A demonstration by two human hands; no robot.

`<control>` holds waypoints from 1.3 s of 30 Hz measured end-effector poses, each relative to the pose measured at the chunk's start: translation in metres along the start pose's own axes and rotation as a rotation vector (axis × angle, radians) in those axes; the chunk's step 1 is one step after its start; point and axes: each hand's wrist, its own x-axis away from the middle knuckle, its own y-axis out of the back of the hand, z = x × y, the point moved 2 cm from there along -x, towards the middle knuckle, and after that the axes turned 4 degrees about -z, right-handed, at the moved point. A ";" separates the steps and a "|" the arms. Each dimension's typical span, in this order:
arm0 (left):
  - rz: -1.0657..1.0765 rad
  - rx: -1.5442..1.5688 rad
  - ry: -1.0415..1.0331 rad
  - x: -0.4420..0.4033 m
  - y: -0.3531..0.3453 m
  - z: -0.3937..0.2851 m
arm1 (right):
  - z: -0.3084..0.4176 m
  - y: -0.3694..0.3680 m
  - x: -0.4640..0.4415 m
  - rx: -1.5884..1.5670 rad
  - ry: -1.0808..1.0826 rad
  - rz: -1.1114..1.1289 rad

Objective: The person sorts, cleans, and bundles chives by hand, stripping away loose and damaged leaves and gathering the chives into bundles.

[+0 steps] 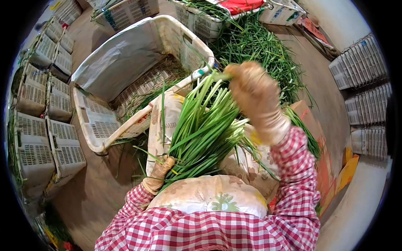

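A thick bunch of garlic chives (205, 129) lies across my lap, pale stem ends pointing away and green leaves towards me. My left hand (161, 172), in a tan glove, is closed around the leaf end at the bunch's lower left. My right hand (255, 90), gloved too and smeared by motion, is raised above the upper right of the bunch. Its fingers are closed, and a blurred pale-green strand sticks out from them to the left. Under the bunch is a flower-patterned apron (209, 192), spread over my lap.
A large white basket (117, 62) with loose leaves inside stands ahead on the left. A heap of green leaves (268, 58) covers the floor ahead on the right. Stacked white crates (33, 138) line the left side; more crates (368, 100) stand by the right wall.
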 end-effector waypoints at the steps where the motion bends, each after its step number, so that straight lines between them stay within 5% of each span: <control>1: -0.006 0.008 0.015 0.001 0.003 0.002 | -0.016 0.006 -0.009 0.219 -0.011 0.027; 4: 0.003 -0.001 0.044 0.002 0.014 0.009 | -0.078 0.038 -0.034 0.708 0.175 -0.178; 7: -0.004 -0.016 0.046 -0.001 0.024 0.018 | -0.124 0.043 -0.042 0.750 -0.261 0.014; 9: -0.011 -0.020 0.032 -0.004 0.028 0.021 | -0.114 0.026 -0.032 0.584 -0.463 0.344; 11: -0.017 -0.021 0.024 -0.007 0.030 0.024 | -0.081 0.004 -0.024 -0.174 -0.596 0.812; 13: -0.022 -0.024 0.028 -0.008 0.032 0.027 | -0.055 -0.012 -0.019 -0.546 -0.509 1.141; 14: -0.019 -0.032 0.036 -0.009 0.033 0.027 | -0.053 -0.023 -0.014 -0.645 -0.390 1.041; 20: 0.022 -0.122 0.180 -0.005 0.038 0.032 | -0.042 -0.019 -0.007 -0.743 -0.450 1.093; 23: 0.016 -0.055 0.116 -0.009 0.041 0.037 | -0.046 -0.013 -0.007 -0.404 -0.261 0.749; 25: 0.004 0.055 -0.010 -0.014 0.046 0.037 | -0.062 -0.001 -0.012 -0.333 -0.370 0.511; 28: -0.016 0.146 -0.148 -0.023 0.074 0.067 | -0.126 0.046 -0.028 0.042 -0.261 -0.094; 30: -0.023 0.102 -0.171 -0.036 0.117 0.116 | -0.173 0.089 -0.035 0.677 -0.261 -0.149; 31: -0.026 0.107 -0.193 -0.033 0.120 0.118 | -0.187 0.107 -0.036 0.721 -0.598 -0.102; 33: -0.025 0.126 -0.180 -0.030 0.112 0.108 | -0.220 0.097 -0.018 0.858 -0.510 0.068; 35: -0.013 0.141 -0.158 -0.024 0.100 0.091 | -0.225 0.055 0.012 0.555 -0.500 0.151; 37: 0.002 0.156 -0.128 -0.018 0.089 0.078 | -0.131 0.024 0.014 -0.422 -0.647 0.218; 39: 0.022 0.165 -0.095 -0.015 0.085 0.070 | -0.082 0.005 0.011 -0.777 -0.757 0.435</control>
